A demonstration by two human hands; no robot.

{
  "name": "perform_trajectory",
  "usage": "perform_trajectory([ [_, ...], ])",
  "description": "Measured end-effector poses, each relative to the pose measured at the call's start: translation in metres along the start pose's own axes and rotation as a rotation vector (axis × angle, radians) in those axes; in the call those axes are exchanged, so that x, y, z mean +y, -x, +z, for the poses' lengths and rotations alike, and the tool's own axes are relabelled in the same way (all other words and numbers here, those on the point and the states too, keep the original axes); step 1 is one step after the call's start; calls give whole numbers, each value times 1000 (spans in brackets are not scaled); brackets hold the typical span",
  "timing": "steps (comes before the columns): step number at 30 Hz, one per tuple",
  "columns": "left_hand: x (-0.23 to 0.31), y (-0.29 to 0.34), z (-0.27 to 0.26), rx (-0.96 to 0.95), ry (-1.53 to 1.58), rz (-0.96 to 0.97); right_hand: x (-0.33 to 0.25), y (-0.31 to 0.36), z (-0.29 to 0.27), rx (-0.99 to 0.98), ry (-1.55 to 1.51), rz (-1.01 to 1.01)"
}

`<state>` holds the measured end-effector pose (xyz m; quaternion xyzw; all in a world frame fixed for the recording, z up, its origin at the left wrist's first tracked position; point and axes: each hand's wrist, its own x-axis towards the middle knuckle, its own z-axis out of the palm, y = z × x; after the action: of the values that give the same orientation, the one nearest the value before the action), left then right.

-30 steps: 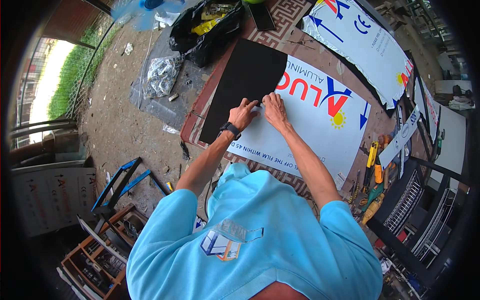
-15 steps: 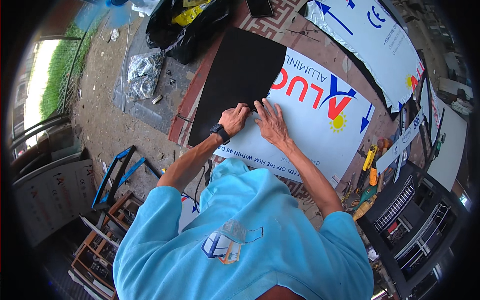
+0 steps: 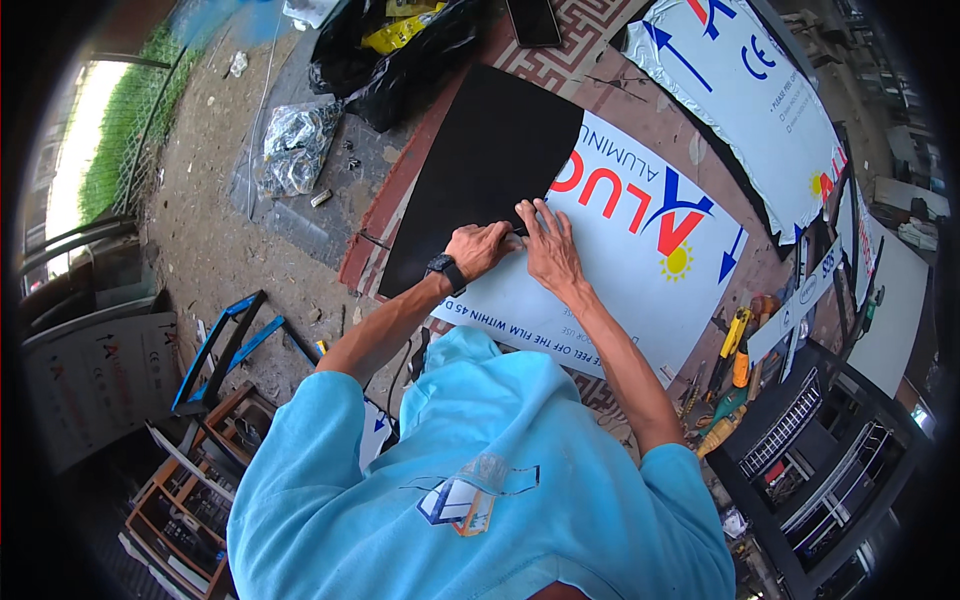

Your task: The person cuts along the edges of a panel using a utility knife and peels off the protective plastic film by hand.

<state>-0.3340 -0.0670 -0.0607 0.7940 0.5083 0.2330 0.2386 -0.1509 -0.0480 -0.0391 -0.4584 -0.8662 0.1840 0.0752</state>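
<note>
A white panel (image 3: 600, 300) with large red and blue printing lies in front of me. Over its left part spreads a smooth black sheet (image 3: 470, 160) with a wavy right edge. My left hand (image 3: 482, 250), a dark watch on its wrist, has curled fingers pinched at the lower part of that edge. What sits in the pinch is small and mostly hidden; a pale bit shows by the fingertips. Just right of it, my right hand (image 3: 553, 255) rests on the panel with fingers stretched out and apart, its fingertips close to the left hand's.
Screwdrivers and a yellow-handled cutter (image 3: 735, 335) lie right of the panel. Another printed panel (image 3: 740, 100) is at the upper right. A black plastic bag (image 3: 400, 70), a phone (image 3: 534, 22) and a clear bag of small parts (image 3: 298, 148) lie farther off. A blue-black frame (image 3: 225, 350) is at left.
Both hands stay at the black sheet's edge, with their fingertips now closer together. My left fingers have shifted slightly rightward. The whole view has tilted a little.
</note>
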Motion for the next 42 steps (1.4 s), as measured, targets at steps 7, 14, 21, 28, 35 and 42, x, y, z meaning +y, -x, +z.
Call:
perform_trajectory([
  [7, -7, 1, 8, -2, -79, 132, -3, 11, -3, -56, -14, 61],
  [14, -3, 0, 7, 58, -19, -12, -8, 34, 6, -34, -76, 87],
  [21, 19, -15, -13, -233, 8, -299, -14, 6, -3, -2, -2, 63],
  [28, 24, -18, 2, -253, 85, -456, -8, 16, -12, -86, -124, 101],
  [35, 32, 10, -8, -324, 405, -662, -16, 16, 4, 110, -201, 79],
  [42, 31, 85, -59, -351, 551, -904, -13, 24, 27, 182, -270, 60],
])
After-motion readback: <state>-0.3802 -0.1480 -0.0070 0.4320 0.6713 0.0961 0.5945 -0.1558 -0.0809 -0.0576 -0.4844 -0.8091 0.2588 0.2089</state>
